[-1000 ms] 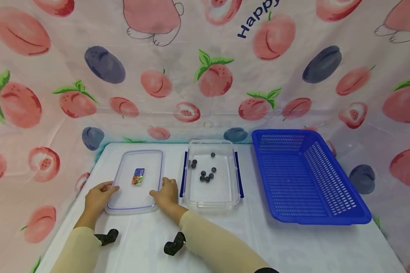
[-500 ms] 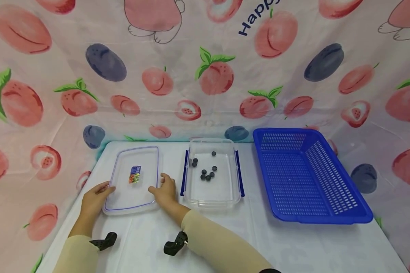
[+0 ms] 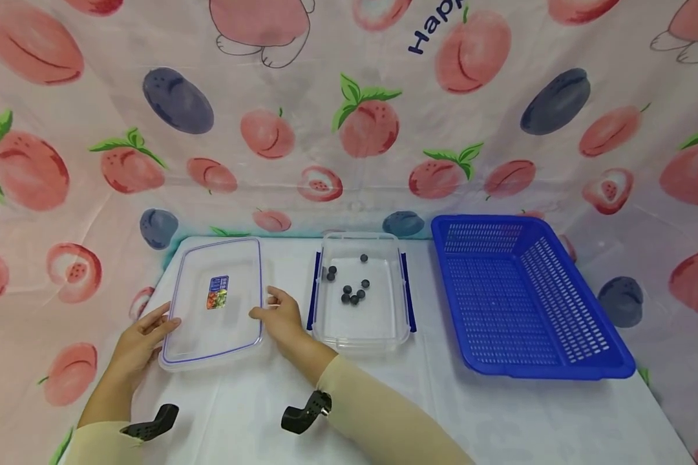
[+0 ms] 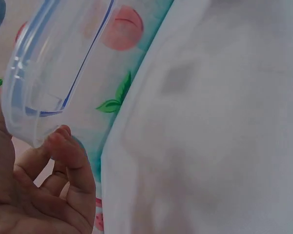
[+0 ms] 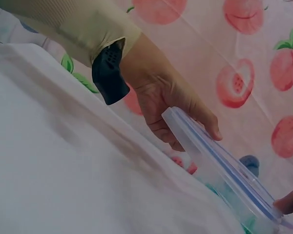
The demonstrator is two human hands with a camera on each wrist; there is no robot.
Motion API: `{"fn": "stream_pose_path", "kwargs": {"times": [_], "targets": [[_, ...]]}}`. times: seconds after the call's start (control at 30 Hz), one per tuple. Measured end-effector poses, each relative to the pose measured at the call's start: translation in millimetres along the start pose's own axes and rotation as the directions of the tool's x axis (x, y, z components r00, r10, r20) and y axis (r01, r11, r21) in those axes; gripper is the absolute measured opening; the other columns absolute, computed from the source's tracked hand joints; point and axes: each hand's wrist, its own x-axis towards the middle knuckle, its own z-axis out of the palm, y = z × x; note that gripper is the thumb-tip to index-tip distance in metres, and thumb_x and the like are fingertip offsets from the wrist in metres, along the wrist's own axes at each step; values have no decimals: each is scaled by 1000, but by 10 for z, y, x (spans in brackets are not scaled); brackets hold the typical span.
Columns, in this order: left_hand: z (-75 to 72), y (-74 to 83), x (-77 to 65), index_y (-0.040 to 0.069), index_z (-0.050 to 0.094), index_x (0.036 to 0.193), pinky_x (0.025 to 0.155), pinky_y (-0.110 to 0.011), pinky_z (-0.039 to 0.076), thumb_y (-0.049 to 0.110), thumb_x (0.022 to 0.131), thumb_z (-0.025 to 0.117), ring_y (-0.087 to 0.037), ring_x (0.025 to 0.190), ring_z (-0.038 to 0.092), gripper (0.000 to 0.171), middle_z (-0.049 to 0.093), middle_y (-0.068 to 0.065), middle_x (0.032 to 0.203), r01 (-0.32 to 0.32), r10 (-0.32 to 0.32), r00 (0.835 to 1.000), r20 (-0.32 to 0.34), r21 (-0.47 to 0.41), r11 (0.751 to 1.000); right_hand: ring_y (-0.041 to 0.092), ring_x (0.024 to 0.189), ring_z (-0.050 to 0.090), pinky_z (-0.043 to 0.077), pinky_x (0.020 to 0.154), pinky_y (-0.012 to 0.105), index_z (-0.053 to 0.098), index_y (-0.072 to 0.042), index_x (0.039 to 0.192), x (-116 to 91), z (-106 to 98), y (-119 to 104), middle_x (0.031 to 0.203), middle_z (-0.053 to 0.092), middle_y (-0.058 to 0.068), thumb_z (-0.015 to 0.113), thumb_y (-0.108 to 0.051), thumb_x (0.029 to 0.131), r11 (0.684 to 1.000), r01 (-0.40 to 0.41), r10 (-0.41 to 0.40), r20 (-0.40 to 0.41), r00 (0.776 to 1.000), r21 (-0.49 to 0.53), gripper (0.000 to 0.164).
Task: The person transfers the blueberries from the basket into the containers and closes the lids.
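Observation:
A clear plastic lid (image 3: 232,329) with a blue seal line and a small colourful label (image 3: 217,292) is held up off the table between both hands. My left hand (image 3: 139,342) grips its left edge, thumb on top and fingers beneath, as the left wrist view also shows. On the opposite edge my right hand (image 3: 282,320) pinches the lid between thumb and fingers. Just to the right stands a clear plastic container (image 3: 378,316) with dark blue side clips (image 3: 409,294). Several small dark round berries, like blueberries (image 3: 354,299), lie on its bottom.
A blue perforated plastic basket (image 3: 508,310) stands on the right of the white-covered table (image 3: 442,420). Behind the table hangs a fruit-printed cloth (image 3: 378,187). Black wrist devices (image 3: 306,413) sit on both forearms.
The lid has risen from the table and shifted left, its right side tilting up. Both hands have moved with it, the left one farther. The container, berries and basket stay in place.

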Motion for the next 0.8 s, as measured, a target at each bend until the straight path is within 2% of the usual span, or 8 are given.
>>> {"fn": "stream_pose_path", "kwargs": {"times": [0.17,0.3,0.4,0.57,0.8], "targets": [[-18,121,-118,24,34,154,74,-17,55,20,95,66,2,86,56,67,51,16,99,-70,86,992,90,-172,983,15,87,50,47,74,25,60,-13,129,-100,-125,-163,98,53,2,79,-2,74,1000,-17,17,59,998,3,59],[3,232,-204,27,42,149,72,-20,57,15,97,63,1,87,60,58,55,15,100,-127,155,981,119,-218,968,15,87,51,46,70,25,58,-16,130,-199,-250,-273,98,53,2,81,-6,75,999,26,-21,97,995,-41,61],[58,318,-252,28,45,146,68,-19,56,15,97,62,0,84,61,54,56,16,101,-142,168,978,126,-196,970,14,86,51,46,67,23,56,-15,133,-252,-377,-337,99,53,2,80,-7,76,994,74,-64,114,991,-78,61],[199,436,-309,29,47,142,58,-19,53,14,96,63,-1,78,60,51,58,16,98,-174,188,974,127,-112,978,13,84,50,47,66,20,56,-11,134,-286,-592,-390,97,53,3,79,-8,78,991,89,-76,123,990,-102,61],[393,525,-350,23,45,145,58,-22,55,18,95,66,-2,75,59,55,57,14,94,-172,174,979,110,-28,985,12,77,50,49,61,21,56,-8,134,-319,-795,-395,94,52,5,79,-6,77,989,98,-85,112,990,-112,62]]}}
